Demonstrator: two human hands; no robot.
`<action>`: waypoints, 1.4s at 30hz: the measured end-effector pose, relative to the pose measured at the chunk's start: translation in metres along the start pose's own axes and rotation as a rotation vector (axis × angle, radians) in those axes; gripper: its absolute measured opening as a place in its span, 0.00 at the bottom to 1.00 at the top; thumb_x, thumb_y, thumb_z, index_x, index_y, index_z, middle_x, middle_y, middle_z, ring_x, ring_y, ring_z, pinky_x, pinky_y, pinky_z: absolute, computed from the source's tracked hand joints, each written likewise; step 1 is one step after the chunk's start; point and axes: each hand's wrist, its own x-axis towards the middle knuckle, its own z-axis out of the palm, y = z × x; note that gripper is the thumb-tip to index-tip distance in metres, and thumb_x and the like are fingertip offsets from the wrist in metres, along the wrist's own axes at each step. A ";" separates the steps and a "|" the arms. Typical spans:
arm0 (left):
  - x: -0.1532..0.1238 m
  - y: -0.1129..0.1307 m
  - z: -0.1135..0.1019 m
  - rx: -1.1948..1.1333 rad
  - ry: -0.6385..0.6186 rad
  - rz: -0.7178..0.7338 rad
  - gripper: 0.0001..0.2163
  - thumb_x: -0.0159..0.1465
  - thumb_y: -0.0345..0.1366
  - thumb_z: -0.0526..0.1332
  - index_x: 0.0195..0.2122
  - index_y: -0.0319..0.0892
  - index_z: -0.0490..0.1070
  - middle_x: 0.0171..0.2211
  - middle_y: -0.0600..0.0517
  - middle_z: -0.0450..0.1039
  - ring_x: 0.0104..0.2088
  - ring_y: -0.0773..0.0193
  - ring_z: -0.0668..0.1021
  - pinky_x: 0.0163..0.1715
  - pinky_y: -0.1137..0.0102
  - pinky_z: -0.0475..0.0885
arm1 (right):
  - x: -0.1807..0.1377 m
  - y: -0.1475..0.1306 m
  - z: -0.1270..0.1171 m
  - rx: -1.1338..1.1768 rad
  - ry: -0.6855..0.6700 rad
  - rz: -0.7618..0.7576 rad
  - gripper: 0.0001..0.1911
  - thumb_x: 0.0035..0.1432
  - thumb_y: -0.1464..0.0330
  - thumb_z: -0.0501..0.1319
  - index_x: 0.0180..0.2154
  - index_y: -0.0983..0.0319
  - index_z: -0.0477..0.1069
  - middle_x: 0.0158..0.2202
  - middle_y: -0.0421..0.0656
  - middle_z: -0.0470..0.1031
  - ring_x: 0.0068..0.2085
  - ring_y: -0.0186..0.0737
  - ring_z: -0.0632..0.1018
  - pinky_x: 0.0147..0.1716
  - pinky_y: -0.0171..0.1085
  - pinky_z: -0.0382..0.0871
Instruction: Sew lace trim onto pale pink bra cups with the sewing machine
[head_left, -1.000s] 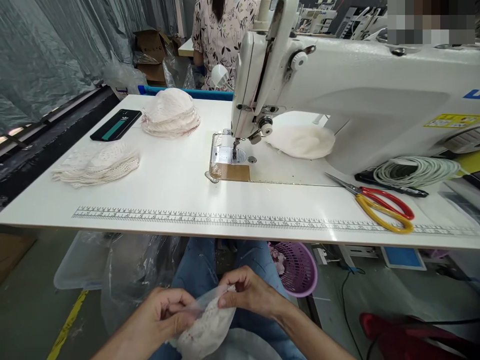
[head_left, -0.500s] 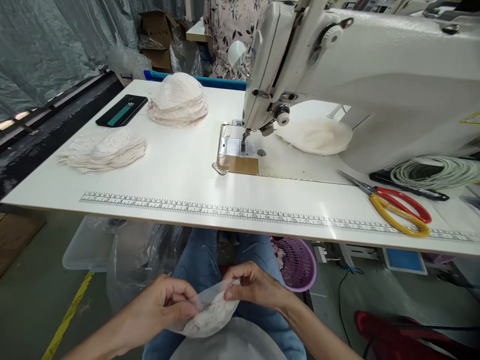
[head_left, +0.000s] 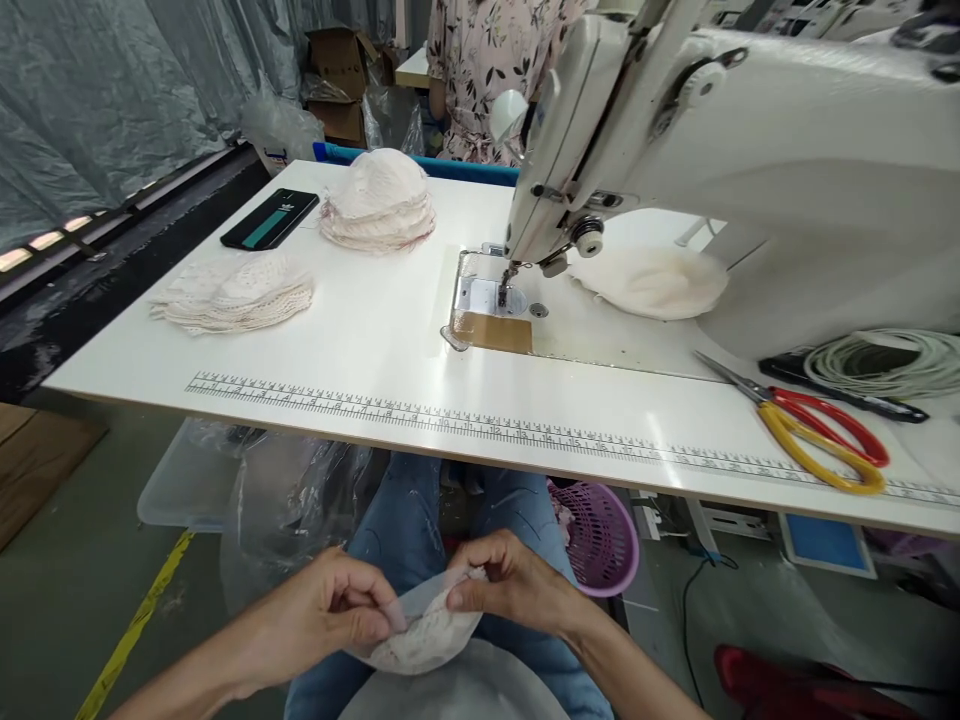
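Note:
Over my lap, below the table edge, both hands pinch one small white lace cup piece (head_left: 424,632). My left hand (head_left: 322,612) grips its left edge with closed fingers. My right hand (head_left: 514,588) pinches the upper right edge. A larger pale fabric piece (head_left: 457,692) lies on my lap under it. On the white table (head_left: 375,350) ahead stands a white sewing machine (head_left: 750,160), its needle over the metal plate (head_left: 484,300).
A flat lace stack (head_left: 236,292), a domed stack of cups (head_left: 379,205) and a black phone (head_left: 270,218) lie at the left. A pale cup (head_left: 652,280), scissors (head_left: 810,430) and coiled cord (head_left: 885,362) lie right. Purple basket (head_left: 600,535) under the table. A person stands behind.
My hands keep hold of the lace piece and have gathered it slightly. The view has shifted a little to the left and down.

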 end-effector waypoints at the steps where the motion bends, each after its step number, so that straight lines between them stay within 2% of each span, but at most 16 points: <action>1: 0.001 -0.002 0.001 -0.037 -0.033 0.012 0.10 0.53 0.41 0.65 0.30 0.39 0.78 0.21 0.55 0.69 0.23 0.69 0.65 0.26 0.76 0.59 | -0.001 -0.001 0.002 -0.028 -0.007 -0.010 0.17 0.43 0.59 0.70 0.28 0.67 0.77 0.24 0.41 0.74 0.26 0.31 0.72 0.27 0.30 0.65; 4: 0.007 -0.008 0.006 -0.102 -0.105 0.077 0.10 0.51 0.38 0.67 0.31 0.38 0.76 0.22 0.56 0.69 0.25 0.68 0.66 0.28 0.76 0.59 | -0.002 -0.004 0.006 -0.160 -0.030 -0.064 0.18 0.47 0.57 0.67 0.31 0.67 0.77 0.24 0.40 0.72 0.25 0.31 0.71 0.26 0.30 0.64; 8: 0.018 -0.013 0.017 -0.005 -0.004 0.097 0.07 0.50 0.36 0.65 0.23 0.36 0.72 0.17 0.59 0.58 0.22 0.71 0.58 0.21 0.76 0.50 | -0.005 -0.005 0.004 -0.304 -0.020 -0.094 0.19 0.51 0.57 0.65 0.32 0.68 0.77 0.24 0.40 0.71 0.25 0.31 0.68 0.24 0.28 0.61; 14: 0.017 -0.013 0.017 0.042 0.026 0.080 0.08 0.50 0.36 0.63 0.19 0.38 0.69 0.14 0.61 0.51 0.19 0.72 0.55 0.20 0.76 0.49 | -0.010 -0.012 -0.001 -0.311 -0.040 -0.085 0.20 0.46 0.56 0.67 0.32 0.68 0.77 0.24 0.40 0.70 0.26 0.31 0.67 0.25 0.28 0.60; 20: 0.015 -0.017 0.013 0.056 0.034 0.053 0.08 0.50 0.37 0.64 0.20 0.36 0.70 0.15 0.60 0.55 0.20 0.72 0.56 0.20 0.76 0.50 | -0.008 -0.009 0.001 -0.305 -0.058 -0.083 0.17 0.44 0.60 0.69 0.31 0.68 0.76 0.22 0.37 0.66 0.24 0.29 0.64 0.23 0.27 0.57; 26: 0.015 -0.023 0.012 0.094 0.085 0.037 0.10 0.50 0.39 0.64 0.20 0.36 0.71 0.14 0.60 0.55 0.19 0.72 0.56 0.20 0.76 0.50 | -0.005 -0.001 0.002 -0.358 -0.047 -0.121 0.16 0.49 0.60 0.66 0.29 0.68 0.75 0.20 0.36 0.63 0.24 0.28 0.63 0.21 0.27 0.55; 29: 0.014 -0.024 0.011 0.134 0.097 0.054 0.10 0.51 0.38 0.64 0.20 0.36 0.72 0.14 0.61 0.51 0.19 0.72 0.54 0.20 0.75 0.49 | -0.005 -0.002 0.002 -0.363 -0.064 -0.138 0.16 0.51 0.60 0.65 0.28 0.68 0.74 0.20 0.35 0.60 0.23 0.28 0.61 0.21 0.27 0.54; 35: 0.017 -0.018 0.015 -0.022 -0.021 0.119 0.13 0.49 0.42 0.67 0.26 0.35 0.74 0.18 0.59 0.57 0.22 0.70 0.57 0.21 0.75 0.49 | -0.006 -0.007 0.003 -0.404 -0.080 -0.177 0.16 0.53 0.60 0.64 0.28 0.69 0.73 0.19 0.35 0.58 0.22 0.27 0.59 0.20 0.27 0.53; 38: 0.021 -0.017 0.017 0.018 0.034 0.130 0.13 0.51 0.44 0.66 0.22 0.36 0.72 0.16 0.60 0.53 0.20 0.71 0.54 0.21 0.75 0.49 | -0.007 -0.008 0.004 -0.383 -0.078 -0.169 0.15 0.52 0.60 0.64 0.28 0.68 0.73 0.19 0.34 0.58 0.22 0.27 0.58 0.21 0.28 0.53; 42: 0.023 -0.021 0.017 0.093 0.084 0.122 0.16 0.53 0.47 0.63 0.20 0.38 0.70 0.15 0.62 0.47 0.19 0.72 0.51 0.19 0.74 0.47 | -0.010 -0.009 0.003 -0.257 -0.070 -0.137 0.17 0.46 0.58 0.68 0.28 0.67 0.73 0.20 0.35 0.62 0.23 0.28 0.61 0.22 0.28 0.55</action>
